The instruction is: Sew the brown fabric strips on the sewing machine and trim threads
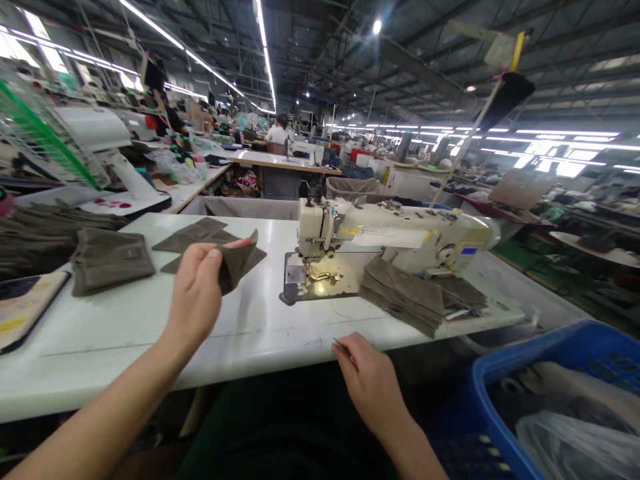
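Olive-brown cloth makes up the fabric piece (235,265) that I have raised in my left grip (197,290), above the pale tabletop (270,333) and to the left of the sewing machine (425,223). I judge the step in hand to be the handling of this single piece, turned and looked over away from the needle, since nothing olive-brown lies under the presser foot (304,257). As I read it, the next move calls for a steady left hold with the cloth's free edge kept from folding over, and for the right hand to come nearer if the piece needs working on. My left grip is narrow, closed on the near edge of the cloth: thumb on the facing side, fingers behind, the far corner standing up and bent. My right grip (370,380) is at the tabletop's front edge, fingers curled in and pinching a thin dark item (342,347) whose tip pokes out; too little of it shows for me to tell what it is. Beyond my left hand, loose pieces (193,233) lie flat, with a folded stack (113,261) farther left. Another stack (403,293) leans across the front of the machine, right of the needle, well apart from the piece I hold.
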{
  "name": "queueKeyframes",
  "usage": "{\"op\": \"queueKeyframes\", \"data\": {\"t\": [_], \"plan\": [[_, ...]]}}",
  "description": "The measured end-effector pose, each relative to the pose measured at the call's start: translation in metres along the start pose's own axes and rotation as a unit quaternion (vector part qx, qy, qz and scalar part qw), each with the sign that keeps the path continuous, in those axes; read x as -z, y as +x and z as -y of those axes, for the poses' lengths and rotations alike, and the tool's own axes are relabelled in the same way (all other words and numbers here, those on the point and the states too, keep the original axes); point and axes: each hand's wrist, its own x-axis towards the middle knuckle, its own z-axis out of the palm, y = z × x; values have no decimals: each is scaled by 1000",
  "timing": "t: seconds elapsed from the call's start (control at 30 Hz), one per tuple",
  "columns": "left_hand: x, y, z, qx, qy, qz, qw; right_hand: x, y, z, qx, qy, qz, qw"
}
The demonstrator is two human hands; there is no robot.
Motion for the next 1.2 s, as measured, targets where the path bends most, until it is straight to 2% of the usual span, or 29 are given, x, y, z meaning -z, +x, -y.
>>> {"op": "queueKeyframes", "data": {"t": [0.1, 0.17, 0.23, 0.3, 0.33, 0.37, 0.4, 0.47, 0.5, 0.57, 0.7, 0.83, 0.97, 1.2], "plan": [[-33, -1, 19, -27, 25, 88, 995, -27, 12, 12, 100, 9, 5, 995], [-48, -10, 34, -74, 64, 199, 975, -40, 13, 22, 136, 19, 48, 989], [-55, -23, 45, -118, 96, 296, 943, -43, 6, 30, 156, 80, 138, 975], [-56, -35, 49, -166, 119, 366, 908, -35, -3, 32, 147, 184, 261, 936], [-55, -39, 49, -194, 127, 394, 889, -29, -6, 30, 118, 226, 306, 917], [-54, -42, 48, -222, 134, 416, 872, -22, -7, 25, 82, 245, 314, 914], [-54, -43, 46, -247, 140, 430, 857, -15, -6, 18, 40, 235, 281, 930], [-54, -40, 43, -282, 152, 439, 840, -6, 4, -1, -16, 132, 122, 984], [-56, -37, 44, -289, 161, 435, 838, -3, 12, -12, -37, 71, 62, 995], [-59, -28, 48, -287, 194, 421, 839, -2, 29, -31, -67, -48, 4, 997], [-65, -15, 71, -240, 297, 410, 828, -14, 56, -53, -75, -227, -9, 971], [-70, -7, 90, -207, 349, 404, 820, -28, 64, -62, -77, -301, -5, 951], [-74, 6, 95, -196, 356, 421, 811, -33, 63, -67, -67, -296, -37, 952], [-77, 19, 94, -192, 360, 457, 790, -36, 59, -70, -62, -209, -93, 971]]}}
